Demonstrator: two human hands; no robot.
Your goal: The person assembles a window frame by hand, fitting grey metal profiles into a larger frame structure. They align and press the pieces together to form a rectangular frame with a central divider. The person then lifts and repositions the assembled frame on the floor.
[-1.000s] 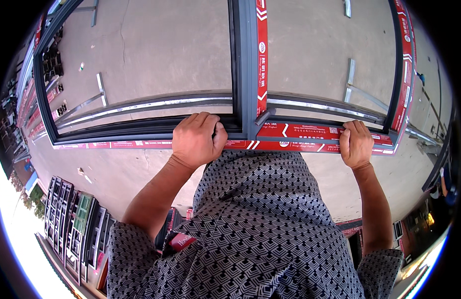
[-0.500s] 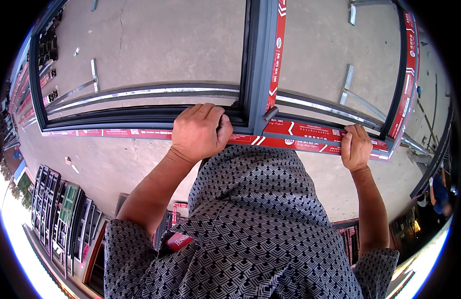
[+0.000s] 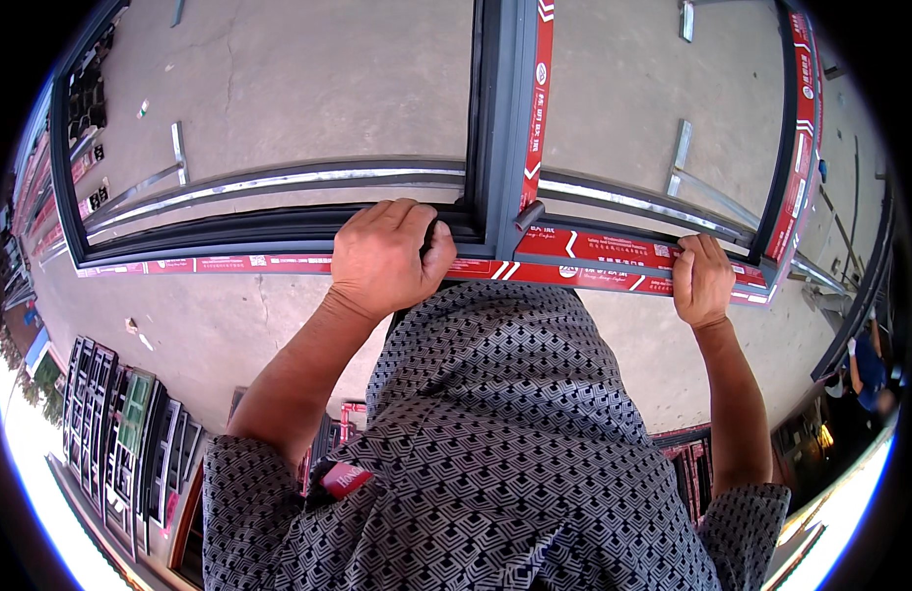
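A large dark grey window frame [image 3: 210,236] with red printed protective film spans the view in front of my body. My left hand [image 3: 387,251] is closed over its near rail, just left of the upright divider [image 3: 503,128], with the thumb by the inner edge. Farther right, my right hand [image 3: 703,281] grips the film-covered part of the same rail near the right corner, fingers curled over the top. The undersides of both grips are hidden. At the foot of the divider a short dark cylindrical piece [image 3: 530,215] sticks out, between my hands.
Beyond the near rail, a long metal bar [image 3: 308,179] and support pieces [image 3: 680,158] show through the frame above the concrete floor [image 3: 308,79]. Several finished frames [image 3: 106,424] lean at lower left. Another person [image 3: 868,369] is at the far right edge.
The whole scene, frame and floor alike, sits slightly farther left and a little higher in the picture. Both hands keep the same holds on the rail.
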